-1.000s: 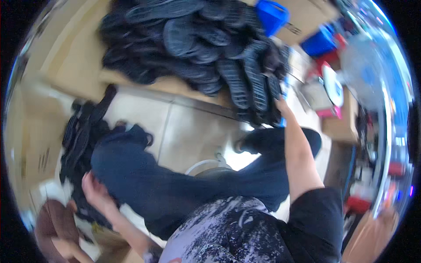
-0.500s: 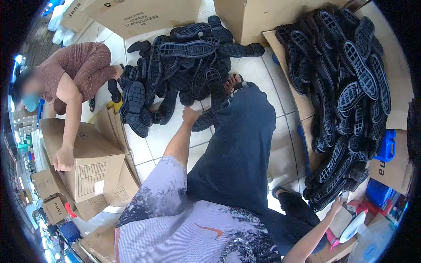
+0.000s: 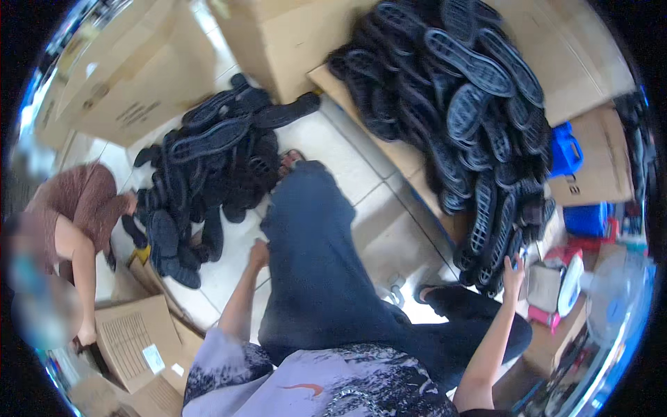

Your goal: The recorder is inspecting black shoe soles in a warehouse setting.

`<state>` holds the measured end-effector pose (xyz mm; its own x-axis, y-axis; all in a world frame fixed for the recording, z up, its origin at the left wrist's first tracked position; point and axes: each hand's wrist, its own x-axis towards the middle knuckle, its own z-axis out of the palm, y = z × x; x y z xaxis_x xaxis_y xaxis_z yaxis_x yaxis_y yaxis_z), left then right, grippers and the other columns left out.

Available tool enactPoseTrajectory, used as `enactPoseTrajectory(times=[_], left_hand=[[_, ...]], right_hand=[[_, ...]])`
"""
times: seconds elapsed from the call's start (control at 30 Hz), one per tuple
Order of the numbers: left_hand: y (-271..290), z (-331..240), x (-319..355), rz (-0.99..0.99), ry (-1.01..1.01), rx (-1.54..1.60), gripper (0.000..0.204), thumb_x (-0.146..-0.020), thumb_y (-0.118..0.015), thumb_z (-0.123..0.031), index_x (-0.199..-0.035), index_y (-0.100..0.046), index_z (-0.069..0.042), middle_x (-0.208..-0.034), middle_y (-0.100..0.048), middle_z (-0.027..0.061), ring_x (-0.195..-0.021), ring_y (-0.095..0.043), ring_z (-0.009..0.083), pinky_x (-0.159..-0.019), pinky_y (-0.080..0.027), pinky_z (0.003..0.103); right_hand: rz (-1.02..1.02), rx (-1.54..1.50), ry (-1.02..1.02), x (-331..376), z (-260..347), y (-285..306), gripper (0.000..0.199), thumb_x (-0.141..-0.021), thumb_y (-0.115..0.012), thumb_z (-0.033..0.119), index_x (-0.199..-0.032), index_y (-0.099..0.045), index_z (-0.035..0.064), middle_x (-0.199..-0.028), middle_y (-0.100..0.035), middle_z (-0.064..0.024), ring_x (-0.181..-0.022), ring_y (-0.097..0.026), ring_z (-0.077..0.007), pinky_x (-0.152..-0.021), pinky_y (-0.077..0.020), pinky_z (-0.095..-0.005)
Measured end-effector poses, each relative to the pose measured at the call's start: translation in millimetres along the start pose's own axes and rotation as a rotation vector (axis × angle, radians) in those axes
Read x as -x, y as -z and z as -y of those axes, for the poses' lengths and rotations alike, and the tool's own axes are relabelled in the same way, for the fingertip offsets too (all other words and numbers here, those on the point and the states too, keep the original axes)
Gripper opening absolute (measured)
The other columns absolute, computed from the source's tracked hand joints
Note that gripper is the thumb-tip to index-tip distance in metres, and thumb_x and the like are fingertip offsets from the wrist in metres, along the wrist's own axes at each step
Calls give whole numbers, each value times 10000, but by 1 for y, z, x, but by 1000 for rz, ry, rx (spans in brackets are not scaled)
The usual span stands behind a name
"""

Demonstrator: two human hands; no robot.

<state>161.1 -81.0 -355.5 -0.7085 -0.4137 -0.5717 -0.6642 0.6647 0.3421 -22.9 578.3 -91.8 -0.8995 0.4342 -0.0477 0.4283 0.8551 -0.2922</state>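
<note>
My left hand (image 3: pixel 258 255) is beside my left knee, its fingers curled; anything in them is blurred or hidden by the trouser leg. Ahead of it a heap of black shoe soles (image 3: pixel 212 142) lies on the tiled floor. To the right, a larger pile of black soles with gridded undersides (image 3: pixel 479 201) rests on flattened cardboard (image 3: pixel 410 167). At the near end of that pile is my right hand (image 3: pixel 513 276), its fingers closed around something small that I cannot make out, close to the lowest soles.
A person in brown (image 3: pixel 69 208) crouches at left, one arm lowered by an open carton (image 3: pixel 135 340). Large cartons (image 3: pixel 146 76) stand behind the heaps. On the right are a blue jug (image 3: pixel 566 151), a blue bin (image 3: pixel 586 219) and a clear plastic fan-like object (image 3: pixel 615 299).
My view has swung right, so the heaps appear farther left. My left hand has drawn back toward my knee, and the sole near it no longer shows. The other person's arm is lower by the carton.
</note>
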Motion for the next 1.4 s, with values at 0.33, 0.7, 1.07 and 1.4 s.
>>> enactPoseTrajectory(times=[0.33, 0.7, 1.07, 1.4], left_hand=[[250, -168, 181, -873, -300, 193, 330, -711, -692, 4, -1003, -555, -68, -903, -616, 78, -840, -608, 218, -761, -468, 311], [336, -256, 327, -1072, -1127, 288, 331, -668, -709, 39, -963, -573, -20, -821, -594, 143, -751, -572, 193, -679, -470, 259], [216, -369, 284, -105, -1060, 814, 766, -607, -780, -133, -1249, -376, -28, -1140, -478, 103, -931, -494, 209, -734, -431, 295], [164, -311, 292, 574, -969, 597, 935, -652, -803, -197, -1375, -248, 12, -1330, -393, 149, -1229, -398, 235, -1022, -313, 357]], right_hand=[[-219, -447, 377, 33, 142, 17, 233, -838, -600, 119, -1054, -625, 36, -1108, -589, -154, -1090, -527, -283, -959, -381, -348], [443, -1276, 1126, 175, 290, 91, 319, -901, -529, 176, -1139, -551, -35, -1064, -612, -186, -993, -589, -271, -892, -438, -370], [358, -1569, 455, 195, 275, 85, 287, -947, -495, 206, -1103, -605, -9, -1097, -614, -87, -989, -559, -136, -901, -409, -264], [519, -1887, -164, 129, 249, 47, 460, -890, -469, 524, -1043, -559, 100, -769, -560, -30, -636, -549, -141, -583, -482, -264]])
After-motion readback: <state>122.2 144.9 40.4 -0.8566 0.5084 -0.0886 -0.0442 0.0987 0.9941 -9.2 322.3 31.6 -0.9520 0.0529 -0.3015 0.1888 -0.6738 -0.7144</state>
